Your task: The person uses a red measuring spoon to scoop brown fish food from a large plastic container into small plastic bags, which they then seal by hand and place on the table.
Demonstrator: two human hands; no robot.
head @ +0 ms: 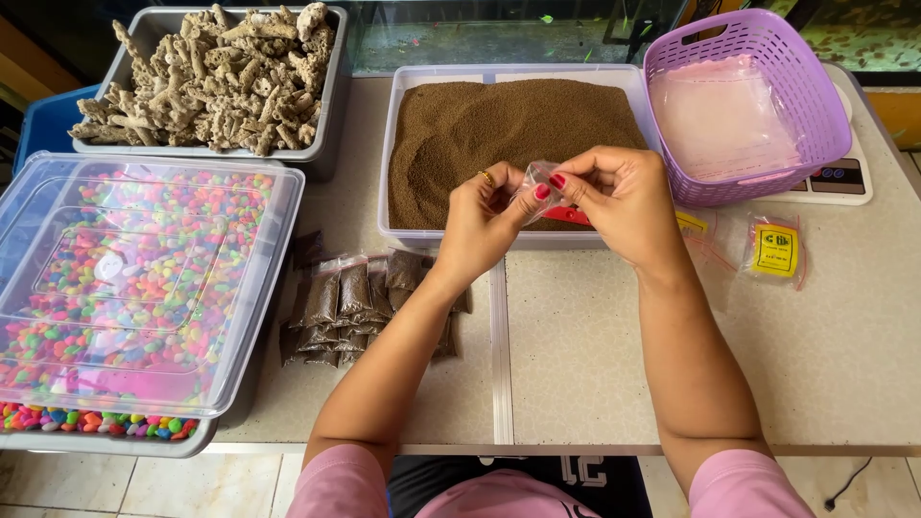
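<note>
Clear bag (539, 180) between both hands, above tub's front edge.

You are holding a small clear plastic bag (539, 179) between both hands, your left hand (484, 219) and right hand (619, 197) pinching its top just above the front edge of the clear tub of brown granules (508, 125). Filled brown packets (360, 302) are lying near the table's (576, 364) front edge, by your left forearm. A purple basket (743, 105) is sitting at the back right corner, and a lidded box of coloured pebbles (134, 278) is overhanging the left edge.
</note>
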